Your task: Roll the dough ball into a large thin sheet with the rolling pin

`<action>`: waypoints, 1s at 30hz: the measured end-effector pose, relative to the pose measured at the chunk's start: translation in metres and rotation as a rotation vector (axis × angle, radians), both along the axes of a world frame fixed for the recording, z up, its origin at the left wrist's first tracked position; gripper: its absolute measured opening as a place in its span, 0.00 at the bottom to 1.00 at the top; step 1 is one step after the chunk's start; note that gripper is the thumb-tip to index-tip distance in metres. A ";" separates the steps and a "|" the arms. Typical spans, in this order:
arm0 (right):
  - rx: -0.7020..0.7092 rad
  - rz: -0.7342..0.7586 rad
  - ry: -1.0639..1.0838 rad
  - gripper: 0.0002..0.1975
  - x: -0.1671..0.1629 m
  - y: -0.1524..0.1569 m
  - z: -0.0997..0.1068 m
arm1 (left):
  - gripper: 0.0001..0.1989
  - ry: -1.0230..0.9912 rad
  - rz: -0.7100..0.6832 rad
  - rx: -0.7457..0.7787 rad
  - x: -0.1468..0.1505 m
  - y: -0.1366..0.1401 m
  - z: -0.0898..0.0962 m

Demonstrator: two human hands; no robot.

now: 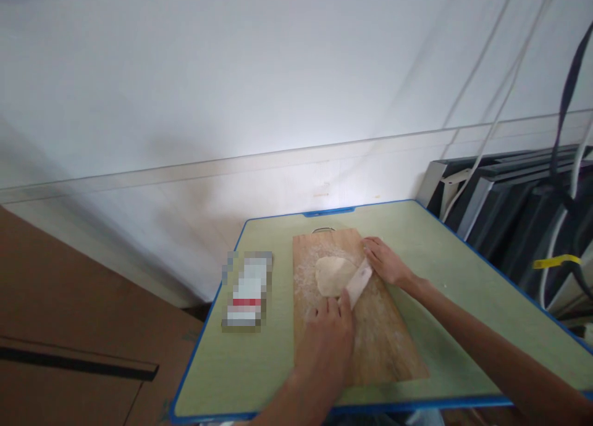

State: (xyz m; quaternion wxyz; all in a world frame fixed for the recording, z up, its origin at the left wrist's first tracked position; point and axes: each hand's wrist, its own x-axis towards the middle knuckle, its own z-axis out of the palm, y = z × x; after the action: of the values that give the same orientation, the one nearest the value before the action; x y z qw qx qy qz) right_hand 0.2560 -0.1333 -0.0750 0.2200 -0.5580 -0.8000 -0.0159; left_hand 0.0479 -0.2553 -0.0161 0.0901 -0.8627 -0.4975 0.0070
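A flattened, pale piece of dough [332,276] lies on a floured wooden cutting board [386,346]. Across the dough's right edge runs a short whitish rolling pin [360,282], slanting from lower left to upper right. My left hand [330,330] is closed at the pin's near end, its fingertips close to the dough's lower edge. At the far end, by the board's right edge, my right hand [385,262] grips the pin. Part of each pin end is hidden by my fingers.
The board rests on a light green folding table [463,309] with a blue rim. A pixelated flat object [248,290] lies left of the board. Behind is a white wall [278,74]. Dark panels [519,197] and hanging cables stand right; a brown surface [83,315] is at left.
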 end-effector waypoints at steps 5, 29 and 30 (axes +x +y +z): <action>-0.095 -0.009 -0.067 0.22 -0.011 0.015 0.014 | 0.19 0.047 0.015 -0.098 -0.032 0.039 0.041; -0.166 0.045 -0.283 0.24 -0.015 0.014 0.034 | 0.44 -0.010 0.214 0.035 -0.001 0.037 -0.001; -0.162 0.039 -0.271 0.24 -0.015 0.012 0.033 | 0.45 -0.009 0.224 0.050 0.000 0.034 -0.003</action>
State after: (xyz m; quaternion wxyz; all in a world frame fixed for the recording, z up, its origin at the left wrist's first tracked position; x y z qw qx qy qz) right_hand 0.2411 -0.1214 -0.0416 0.0645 -0.5510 -0.8317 -0.0225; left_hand 0.0483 -0.2208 -0.0193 0.1079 -0.7991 -0.5914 0.0011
